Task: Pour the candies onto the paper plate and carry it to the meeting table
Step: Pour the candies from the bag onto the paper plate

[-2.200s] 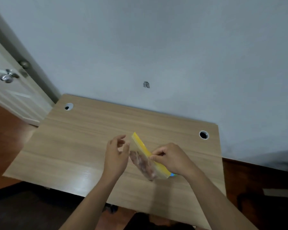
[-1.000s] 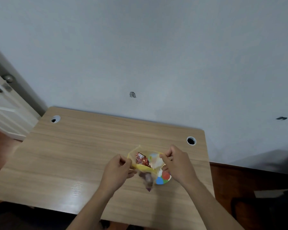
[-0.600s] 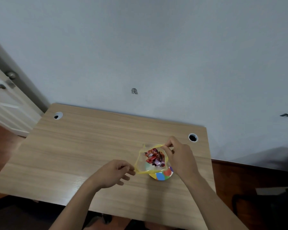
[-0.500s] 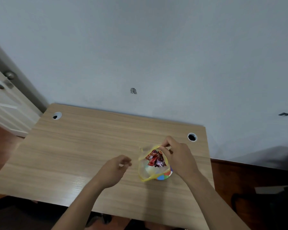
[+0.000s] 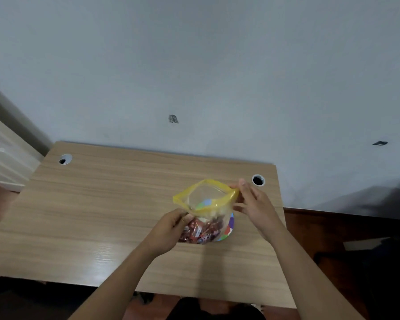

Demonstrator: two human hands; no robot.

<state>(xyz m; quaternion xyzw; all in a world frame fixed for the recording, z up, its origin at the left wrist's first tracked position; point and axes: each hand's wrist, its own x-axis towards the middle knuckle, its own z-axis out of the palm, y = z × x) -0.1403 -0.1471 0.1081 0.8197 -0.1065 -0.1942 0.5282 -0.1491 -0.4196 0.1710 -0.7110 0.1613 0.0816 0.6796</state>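
Note:
A clear zip bag (image 5: pixel 208 197) with a yellow rim stands open above the right part of the wooden desk (image 5: pixel 102 204). Red wrapped candies (image 5: pixel 201 229) fill its bottom. My left hand (image 5: pixel 169 229) grips the bag's near lower side. My right hand (image 5: pixel 252 202) pinches the yellow rim at its right end. Under and behind the bag lies a paper plate (image 5: pixel 230 227) with coloured patches, mostly hidden by the bag.
The desk stands against a pale wall and has two round cable holes, one at the far left (image 5: pixel 64 160) and one at the far right (image 5: pixel 258 180). A white door (image 5: pixel 0 144) is at the left. Dark wooden floor surrounds the desk.
My left hand let go of the rim, then came back and took the bag's lower side. The bag now hangs upright with its mouth up and the candies at its bottom.

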